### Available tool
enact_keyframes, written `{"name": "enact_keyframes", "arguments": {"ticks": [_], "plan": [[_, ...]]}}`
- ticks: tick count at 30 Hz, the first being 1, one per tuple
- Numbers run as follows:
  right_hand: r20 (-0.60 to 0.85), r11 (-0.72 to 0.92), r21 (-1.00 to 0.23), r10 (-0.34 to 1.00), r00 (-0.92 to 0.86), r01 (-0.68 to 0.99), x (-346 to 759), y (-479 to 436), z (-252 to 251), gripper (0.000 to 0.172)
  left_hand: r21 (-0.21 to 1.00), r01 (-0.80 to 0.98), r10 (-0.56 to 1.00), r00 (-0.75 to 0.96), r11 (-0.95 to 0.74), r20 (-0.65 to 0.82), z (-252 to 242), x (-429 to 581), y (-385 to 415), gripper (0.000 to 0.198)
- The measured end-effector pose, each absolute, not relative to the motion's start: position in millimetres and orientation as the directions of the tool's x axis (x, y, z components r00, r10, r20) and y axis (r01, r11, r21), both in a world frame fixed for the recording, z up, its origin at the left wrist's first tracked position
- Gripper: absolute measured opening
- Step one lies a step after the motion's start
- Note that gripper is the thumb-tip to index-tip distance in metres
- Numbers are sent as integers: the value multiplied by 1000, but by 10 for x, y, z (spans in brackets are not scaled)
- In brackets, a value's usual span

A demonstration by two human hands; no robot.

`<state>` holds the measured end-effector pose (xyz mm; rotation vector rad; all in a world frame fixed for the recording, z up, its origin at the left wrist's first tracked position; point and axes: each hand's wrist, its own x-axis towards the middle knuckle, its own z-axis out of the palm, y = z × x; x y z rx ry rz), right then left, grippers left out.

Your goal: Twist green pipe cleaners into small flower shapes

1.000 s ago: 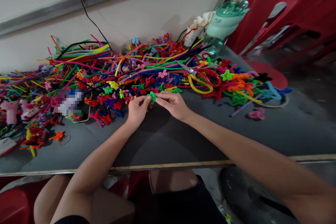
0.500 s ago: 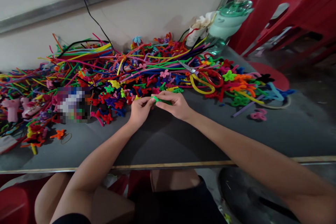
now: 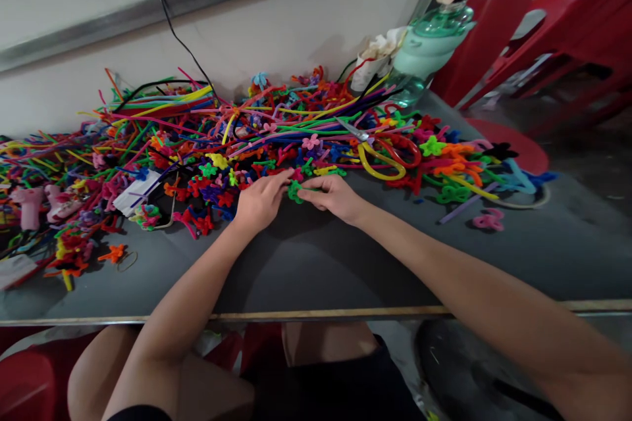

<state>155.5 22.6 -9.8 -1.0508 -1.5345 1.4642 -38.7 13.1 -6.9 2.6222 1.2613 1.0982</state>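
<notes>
A small green pipe-cleaner flower [image 3: 295, 191] with looped petals is between my two hands, just above the dark table. My right hand [image 3: 336, 198] pinches it from the right with thumb and fingertips. From the left, my left hand [image 3: 260, 202] has its thumb and fingers closed at the flower's edge, partly hiding it. Just behind my fingers lies a heap of colourful pipe cleaners [image 3: 197, 125] and small twisted flowers. Scissors with yellow and red handles [image 3: 382, 161] rest on the heap to the right.
A green bottle [image 3: 419, 52] and a paper cup [image 3: 368, 72] stand at the back right, near red chairs [image 3: 498, 33]. A white card [image 3: 135, 194], an orange piece [image 3: 112, 252] and a pink looped piece [image 3: 488, 219] lie on the table [image 3: 345, 270].
The green piece has turned in my fingers, and its looped petals now show. My left hand has rolled over, its back facing up and its fingers reaching further forward.
</notes>
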Motion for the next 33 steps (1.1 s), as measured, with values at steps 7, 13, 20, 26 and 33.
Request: {"name": "enact_keyframes", "arguments": {"ticks": [7,13,20,26,33], "plan": [[-93,-21,-989,860,-501,147,1566,245,-63,41,38,560,496,697,-828,517,-14,-526,150,28],[-171,-105,-981,856,-487,160,1594,300,-109,51,-83,539,433,750,-838,501,52,-536,108,28],[-150,-132,-989,869,-471,72,1596,319,-114,46,-75,574,444,703,-815,556,-35,-509,168,29],[-126,-76,-989,876,-465,126,1592,316,-136,47,115,591,547,633,-799,548,-67,-509,204,25],[166,288,-908,914,-371,303,1624,315,-90,35,532,613,796,305,-584,522,-78,-310,122,16]]}}
